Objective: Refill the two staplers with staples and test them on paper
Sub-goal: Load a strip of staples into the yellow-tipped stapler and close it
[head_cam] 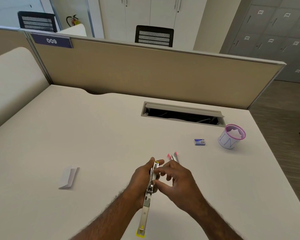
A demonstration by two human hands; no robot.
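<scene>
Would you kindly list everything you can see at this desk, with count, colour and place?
yellow stapler: one, silver with yellow tips, swung open, held over the near desk.
pink stapler: one, silver with pink tips, on the desk just beyond the hands.
staple box: one, blue and white, right of centre.
folded paper: one, white, left side.
pen cup: one, pink mesh wrapped in white paper, far right, paper scraps inside.
cable hatch: one, grey, lid open, back of desk.
desk: one, cream.
partition: one, beige, behind desk, with a blue 009 label.
chairs: two, black, beyond partition.
left hand: grips the yellow stapler.
right hand: fingertips at its open magazine.
</scene>
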